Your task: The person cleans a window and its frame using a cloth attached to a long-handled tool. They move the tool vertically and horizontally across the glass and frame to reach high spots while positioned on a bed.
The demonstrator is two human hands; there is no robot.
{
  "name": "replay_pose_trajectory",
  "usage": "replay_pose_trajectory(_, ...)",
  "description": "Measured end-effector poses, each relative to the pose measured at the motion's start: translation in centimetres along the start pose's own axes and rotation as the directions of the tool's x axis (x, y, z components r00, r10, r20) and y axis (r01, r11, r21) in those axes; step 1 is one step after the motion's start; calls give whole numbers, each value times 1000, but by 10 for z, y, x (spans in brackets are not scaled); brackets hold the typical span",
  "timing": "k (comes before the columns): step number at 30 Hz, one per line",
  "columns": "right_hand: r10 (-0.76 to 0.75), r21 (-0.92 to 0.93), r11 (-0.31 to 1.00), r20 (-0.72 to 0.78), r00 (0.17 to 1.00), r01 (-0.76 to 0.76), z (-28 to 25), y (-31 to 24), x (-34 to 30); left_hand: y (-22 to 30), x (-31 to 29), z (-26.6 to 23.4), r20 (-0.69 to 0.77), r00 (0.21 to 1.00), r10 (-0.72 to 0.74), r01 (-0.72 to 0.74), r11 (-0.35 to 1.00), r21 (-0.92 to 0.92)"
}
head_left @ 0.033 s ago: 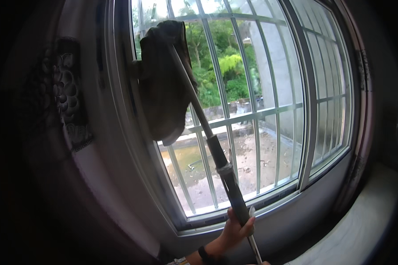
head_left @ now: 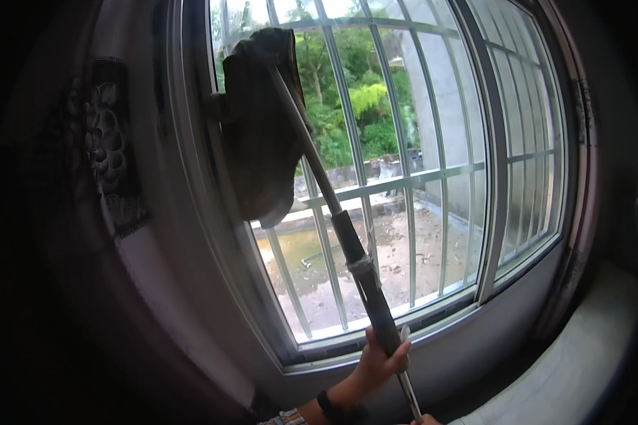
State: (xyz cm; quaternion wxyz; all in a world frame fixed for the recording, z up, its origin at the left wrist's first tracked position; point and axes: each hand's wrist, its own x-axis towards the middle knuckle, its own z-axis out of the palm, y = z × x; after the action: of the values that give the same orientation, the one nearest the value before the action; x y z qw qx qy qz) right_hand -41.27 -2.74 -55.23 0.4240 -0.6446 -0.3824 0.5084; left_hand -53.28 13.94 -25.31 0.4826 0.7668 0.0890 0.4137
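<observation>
At the window, left hand clasps pole; right hand cropped, grip unclear.

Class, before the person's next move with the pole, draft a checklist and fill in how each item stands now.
1. Left hand closed around the pole: ok, on its dark grip.
2. Right hand fully in view: not ok, the lower edge cuts it off.
3. Right hand's hold on the pole firm: cannot tell, too little shows.
4. Cloth at the pole's upper end: ok.
5. Cloth touching the window: cannot tell, it covers the left side but hides any contact.
6. Cloth clear of the curtain: ok, the window's frame shows between them.
</observation>
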Motion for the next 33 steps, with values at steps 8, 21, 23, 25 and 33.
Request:
replay_pose_trajectory(8, 50, 12, 999, 71, 996, -51, -27, 19, -51, 86, 55, 15, -288, 956, 48, -110, 973, -204)
replay_pose_trajectory(21, -370, 290, 905, 176, 912, 311, -58, -134, -87, 60, 25, 57, 364, 925, 108, 181, 717, -673)
replay_pose_trajectory(23, -248, 177, 960, 161, 955, 219, -54, -178, -100, 69, 27, 49, 355, 926, 131, 137, 759, -637)
replay_pose_trajectory(25, -198, 123, 975, 119, 973, 184, -42, -196, -104, 73, 25, 43, 378, 913, 152, 130, 771, -624)
replay_pose_trajectory(33, -487, 50, 868, -106, 867, 493, -18, -217, -90, 101, 45, 26, 424, 883, 202, 65, 841, -537)
